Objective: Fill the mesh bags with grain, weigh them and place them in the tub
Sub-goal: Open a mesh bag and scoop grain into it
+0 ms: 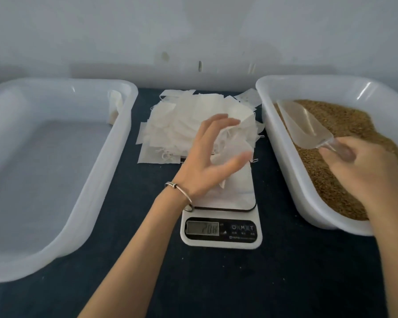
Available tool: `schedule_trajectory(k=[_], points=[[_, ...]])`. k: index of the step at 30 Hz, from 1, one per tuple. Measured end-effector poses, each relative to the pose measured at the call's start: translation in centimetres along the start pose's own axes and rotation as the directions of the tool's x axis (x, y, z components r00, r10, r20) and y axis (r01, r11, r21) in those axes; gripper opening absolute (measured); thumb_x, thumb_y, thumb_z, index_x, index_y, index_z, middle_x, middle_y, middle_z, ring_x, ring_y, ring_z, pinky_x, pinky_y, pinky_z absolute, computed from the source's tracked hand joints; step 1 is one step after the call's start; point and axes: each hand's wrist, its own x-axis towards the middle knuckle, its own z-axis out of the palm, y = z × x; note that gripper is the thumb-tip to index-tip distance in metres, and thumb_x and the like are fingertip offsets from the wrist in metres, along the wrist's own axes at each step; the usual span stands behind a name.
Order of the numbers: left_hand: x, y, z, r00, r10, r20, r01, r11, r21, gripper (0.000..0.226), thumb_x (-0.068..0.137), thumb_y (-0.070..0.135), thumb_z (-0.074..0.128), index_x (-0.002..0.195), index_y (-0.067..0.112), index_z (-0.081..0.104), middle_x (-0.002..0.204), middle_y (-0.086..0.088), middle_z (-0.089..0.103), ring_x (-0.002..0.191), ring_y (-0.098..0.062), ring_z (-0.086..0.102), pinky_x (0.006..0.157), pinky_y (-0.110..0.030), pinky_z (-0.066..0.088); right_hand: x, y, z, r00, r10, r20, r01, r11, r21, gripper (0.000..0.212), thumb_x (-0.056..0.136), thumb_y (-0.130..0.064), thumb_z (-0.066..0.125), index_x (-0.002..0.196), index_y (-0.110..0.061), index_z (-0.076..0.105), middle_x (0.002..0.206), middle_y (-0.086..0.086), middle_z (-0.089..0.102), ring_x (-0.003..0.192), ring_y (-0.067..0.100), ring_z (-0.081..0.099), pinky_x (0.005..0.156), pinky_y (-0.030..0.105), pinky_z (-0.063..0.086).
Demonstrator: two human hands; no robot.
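— Where are the mesh bags?

— A loose heap of empty mesh bags (189, 127) lies on the dark table (129, 260) toward its back edge, between the two tubs. The left hand (210, 157) hovers over the near side of the heap with fingers spread, and a crumpled white bag (233, 143) sits between thumb and fingers — blurred, so I cannot tell whether it is pinched or only touched.

— And the grain?

— The grain (345, 157) fills the white tub (283, 143) at the table's right edge. A clear plastic scoop (306, 125) lies on it, bowl toward the back, and the right hand (372, 171) curls its fingers round the scoop's handle.

— The scale?

— The scale (221, 228) stands at the table's middle, just in front of the heap; some white bag material rests on its platform (the display digits are too blurred to read).

— The other tub?

— The empty-looking tub (115, 143) at the left edge holds one pale filled bag (115, 106) in its far right corner. A bracelet (179, 193) circles the left wrist.
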Motion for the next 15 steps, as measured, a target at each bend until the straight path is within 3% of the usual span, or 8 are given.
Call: schedule_trajectory(k=[3,7,10,15], points=[[0.0,0.3,-0.5,0.958,-0.023,-0.285,-0.042,0.974,-0.22,0.036,0.086,0.045,0.045,0.117,0.028,0.051,0.128,0.006,0.053,0.126,-0.008,0.047,0.105,-0.025,0.037,0.0,0.3,0.1,1.0,0.002,-0.011,-0.002,1.0,-0.001,0.03,0.09,-0.043,0.057,0.114,-0.025,0.063,0.085,-0.002,0.058,0.082,0.022,0.054,0.071,0.035,0.042],[-0.1,0.0,-2.6,0.692,-0.156,-0.705,-0.106,0.944,-0.313,0.018,0.094,0.024,0.038,0.088,0.022,0.055,0.099,-0.006,0.062,0.096,-0.013,0.06,0.087,-0.033,0.047,0.2,0.6,0.3,1.0,0.011,-0.014,-0.011,1.0,0.004,0.03,0.09,-0.043,0.057,0.112,-0.024,0.064,0.083,-0.003,0.057,0.081,0.022,0.053,0.072,0.037,0.043],[-0.8,-0.9,-4.4,0.568,-0.209,-0.796,-0.126,0.934,-0.336,0.02,0.094,0.02,0.036,0.08,0.019,0.051,0.082,0.003,0.061,0.08,-0.008,0.058,0.076,-0.026,0.046,0.4,0.8,0.5,1.0,0.015,-0.004,-0.015,1.0,-0.006,0.028,0.09,-0.045,0.056,0.109,-0.027,0.063,0.079,-0.006,0.057,0.076,0.021,0.054,0.067,0.035,0.041],[-1.6,-1.7,-5.7,0.525,-0.226,-0.82,-0.108,0.938,-0.328,0.021,0.094,0.021,0.036,0.078,0.02,0.049,0.075,0.011,0.061,0.077,-0.008,0.058,0.07,-0.02,0.046,0.4,0.9,0.7,1.0,0.018,-0.008,-0.018,1.0,-0.016,0.026,0.089,-0.045,0.055,0.108,-0.029,0.063,0.076,-0.01,0.057,0.075,0.022,0.055,0.067,0.035,0.043]])
